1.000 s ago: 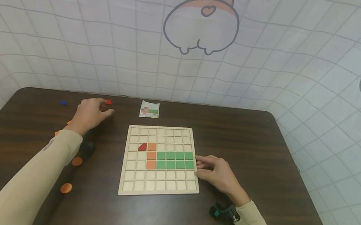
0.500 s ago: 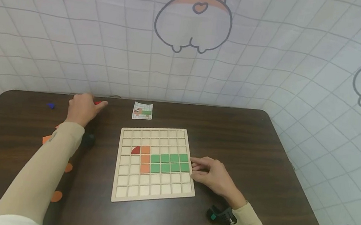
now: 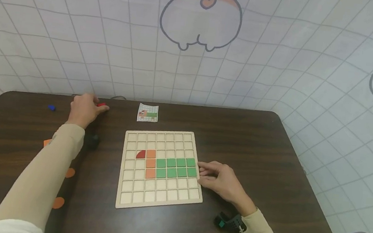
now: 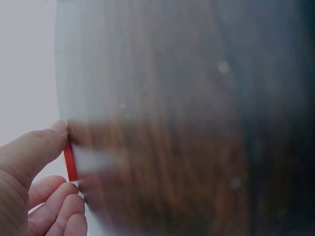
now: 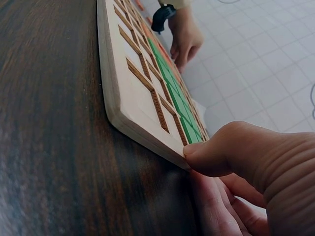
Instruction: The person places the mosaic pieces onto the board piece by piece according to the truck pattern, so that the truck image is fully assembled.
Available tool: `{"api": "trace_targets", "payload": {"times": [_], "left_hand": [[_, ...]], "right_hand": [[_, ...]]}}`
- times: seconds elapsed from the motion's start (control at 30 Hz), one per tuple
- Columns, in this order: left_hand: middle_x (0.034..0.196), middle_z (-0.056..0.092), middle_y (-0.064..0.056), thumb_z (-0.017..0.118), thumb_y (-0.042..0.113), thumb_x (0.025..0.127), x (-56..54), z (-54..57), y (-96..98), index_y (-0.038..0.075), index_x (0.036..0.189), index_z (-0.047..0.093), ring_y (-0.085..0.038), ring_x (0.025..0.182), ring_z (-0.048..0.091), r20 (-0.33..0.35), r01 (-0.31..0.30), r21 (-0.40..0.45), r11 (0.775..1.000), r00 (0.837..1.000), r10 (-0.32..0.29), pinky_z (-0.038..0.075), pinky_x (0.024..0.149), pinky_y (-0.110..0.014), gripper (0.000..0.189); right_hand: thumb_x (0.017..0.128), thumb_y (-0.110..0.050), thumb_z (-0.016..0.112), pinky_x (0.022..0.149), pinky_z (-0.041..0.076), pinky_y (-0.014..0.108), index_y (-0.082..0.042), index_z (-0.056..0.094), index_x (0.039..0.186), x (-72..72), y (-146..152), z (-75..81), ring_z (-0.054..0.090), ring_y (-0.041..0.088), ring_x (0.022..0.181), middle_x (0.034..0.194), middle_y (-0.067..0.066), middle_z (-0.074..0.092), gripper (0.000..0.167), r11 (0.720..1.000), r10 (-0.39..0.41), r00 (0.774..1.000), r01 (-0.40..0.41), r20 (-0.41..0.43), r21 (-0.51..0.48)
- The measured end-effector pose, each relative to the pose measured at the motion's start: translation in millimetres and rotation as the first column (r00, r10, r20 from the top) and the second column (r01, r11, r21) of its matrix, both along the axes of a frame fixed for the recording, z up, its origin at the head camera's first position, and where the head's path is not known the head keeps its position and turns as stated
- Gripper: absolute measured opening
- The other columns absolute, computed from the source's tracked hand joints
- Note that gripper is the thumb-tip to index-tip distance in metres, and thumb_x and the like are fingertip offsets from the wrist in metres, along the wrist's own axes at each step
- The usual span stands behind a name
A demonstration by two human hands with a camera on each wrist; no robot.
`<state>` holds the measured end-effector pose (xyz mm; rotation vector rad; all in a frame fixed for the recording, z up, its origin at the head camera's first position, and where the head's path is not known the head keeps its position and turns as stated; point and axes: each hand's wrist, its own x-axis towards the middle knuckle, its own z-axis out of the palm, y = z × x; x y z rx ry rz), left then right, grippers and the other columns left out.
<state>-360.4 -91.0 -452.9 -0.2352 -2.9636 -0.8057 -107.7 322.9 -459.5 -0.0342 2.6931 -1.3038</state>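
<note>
At the table's far left edge, my left hand [image 3: 84, 109] pinches a small red tile [image 3: 101, 104] between thumb and fingers. The left wrist view shows that red tile [image 4: 70, 162] edge-on, thumb at its upper end, fingertips at its lower end. A wooden grid board [image 3: 149, 196] lies mid-table, holding a dark red quarter-circle tile [image 3: 141, 154], a column of orange tiles [image 3: 150, 163] and two rows of green tiles [image 3: 171, 172]. My right hand [image 3: 222, 179] grips the board's right edge; up close, the right thumb [image 5: 199, 153] presses the rim with fingers below.
A small printed pattern card [image 3: 147, 113] lies behind the board. To the left are a blue piece [image 3: 51, 107], an orange piece [image 3: 46, 142] partly behind the left sleeve, and orange discs [image 3: 58, 202]. A tiled-pattern fabric wall [image 3: 191, 74] rises behind the table.
My left hand has reached onto the red tile at the back and taken it between thumb and fingers. The right hand stays on the board's edge. The head view has shifted slightly.
</note>
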Motion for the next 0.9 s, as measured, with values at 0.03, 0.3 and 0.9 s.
{"api": "trace_targets", "payload": {"times": [0.03,0.3,0.9], "left_hand": [[0.113,0.069,-0.036,0.076,0.032,0.094,0.2,0.3,0.0,-0.013,0.115,0.067,-0.06,0.11,0.059,0.001,0.002,0.002,1.0,1.0,-0.002,0.039,0.105,-0.073,0.051],[0.116,0.069,-0.037,0.076,0.037,0.094,-0.6,0.2,-0.5,-0.014,0.114,0.069,-0.06,0.111,0.059,0.019,0.006,-0.01,1.0,1.0,-0.006,0.042,0.104,-0.072,0.055],[0.112,0.073,-0.03,0.074,0.035,0.094,-5.4,-5.8,-14.9,-0.007,0.115,0.069,-0.053,0.107,0.064,0.026,0.028,0.033,0.999,0.999,-0.029,0.05,0.091,-0.064,0.047]], "right_hand": [[0.088,-0.018,0.079,0.082,0.055,0.019,-0.009,0.068,0.137,0.2,0,0.0,0.072,0.01,0.099,0.111,0.001,0.072,0.051,1.0,-0.003,1.0,0.003,0.002,-0.005],[0.088,-0.017,0.079,0.083,0.055,0.019,-0.008,0.067,0.138,1.8,1,-0.5,0.071,0.01,0.099,0.113,0.002,0.072,0.051,1.0,0.006,1.0,-0.006,0.004,-0.017],[0.087,-0.017,0.08,0.082,0.054,0.019,-0.008,0.068,0.137,0.7,-1,2.2,0.071,0.01,0.099,0.111,0.001,0.072,0.052,1.0,0.001,1.0,-0.001,-0.005,-0.001]]}}
